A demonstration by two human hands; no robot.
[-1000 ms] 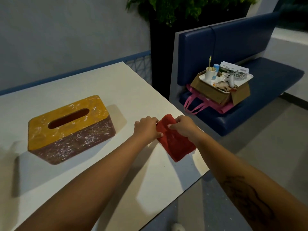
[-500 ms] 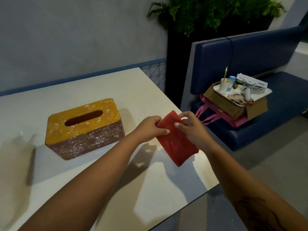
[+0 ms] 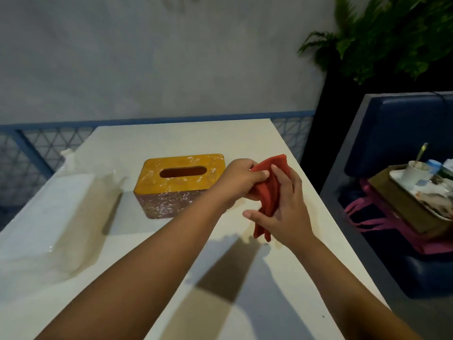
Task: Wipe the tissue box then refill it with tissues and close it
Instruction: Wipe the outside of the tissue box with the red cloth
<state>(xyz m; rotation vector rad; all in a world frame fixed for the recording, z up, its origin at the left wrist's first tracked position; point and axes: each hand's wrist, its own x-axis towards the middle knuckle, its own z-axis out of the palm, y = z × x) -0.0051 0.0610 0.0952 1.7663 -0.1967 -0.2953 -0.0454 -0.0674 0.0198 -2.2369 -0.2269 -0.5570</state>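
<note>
The tissue box point(image 3: 180, 179) stands on the white table point(image 3: 245, 290), with a yellow lid, an oval slot and a speckled maroon base. Just right of it, a red cloth point(image 3: 268, 192) hangs crumpled above the table. My left hand point(image 3: 239, 182) pinches the cloth's upper part. My right hand point(image 3: 285, 212) lies against the cloth from the right, fingers spread over the folds. A clear-wrapped pack of white tissues point(image 3: 46, 212) lies at the table's left.
A blue bench point(image 3: 402, 133) stands to the right, carrying a cardboard box point(image 3: 402, 202) with a tray, a cup and a pink bag point(image 3: 382, 222). A fern point(image 3: 392, 38) rises behind it. A blue lattice rail point(image 3: 29, 148) runs behind the table.
The cloth has been lifted off the table's right edge and bunched between both hands, closer to the box. The view swung left, bringing the tissue pack into sight.
</note>
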